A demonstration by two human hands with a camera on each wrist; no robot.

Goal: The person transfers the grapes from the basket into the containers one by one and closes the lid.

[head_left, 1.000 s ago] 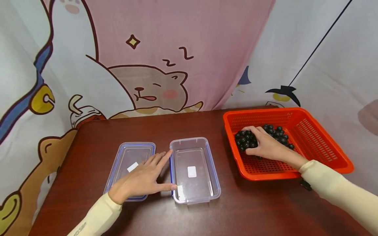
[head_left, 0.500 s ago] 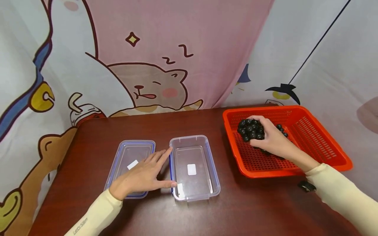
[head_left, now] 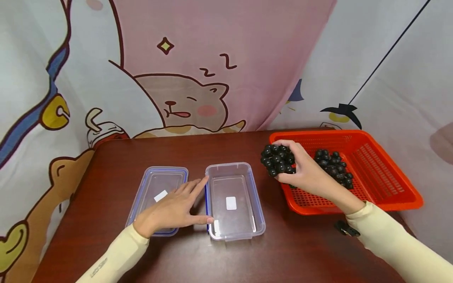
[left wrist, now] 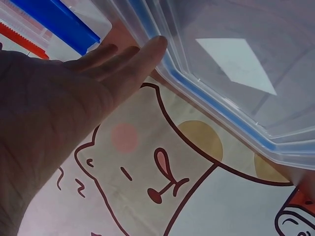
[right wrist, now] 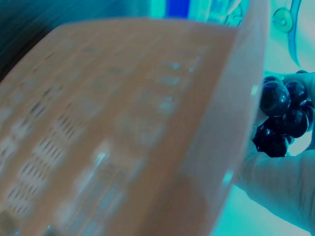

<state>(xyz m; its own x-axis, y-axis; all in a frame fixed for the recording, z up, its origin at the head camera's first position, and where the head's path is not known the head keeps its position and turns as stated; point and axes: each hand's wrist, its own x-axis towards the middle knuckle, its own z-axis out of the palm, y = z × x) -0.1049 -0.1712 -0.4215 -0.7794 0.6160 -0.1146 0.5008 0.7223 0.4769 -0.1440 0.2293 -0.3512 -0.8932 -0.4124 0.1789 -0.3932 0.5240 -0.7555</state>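
Observation:
My right hand (head_left: 311, 175) grips a bunch of dark grapes (head_left: 277, 160), thumb below and fingers above, over the left rim of the red basket (head_left: 387, 169). In the right wrist view the grapes (right wrist: 287, 112) show between thumb and fingers beside the basket wall. A second dark bunch (head_left: 334, 167) lies in the basket. My left hand (head_left: 171, 210) is spread, its thumb and forefinger at the left edge of the clear plastic food box (head_left: 235, 237). Under that hand lies the blue-edged lid (head_left: 162, 181), partly covered; the left wrist view shows the lid (left wrist: 231, 113) close up.
A dark brown table (head_left: 116, 169) carries everything. Behind it hangs a curtain (head_left: 265, 59) printed with cartoon animals. Between the box and the basket runs a strip of bare tabletop (head_left: 270, 204).
My right hand has lifted the grape bunch out of the basket and carried it left across the basket's rim. The left hand stays in place by the box.

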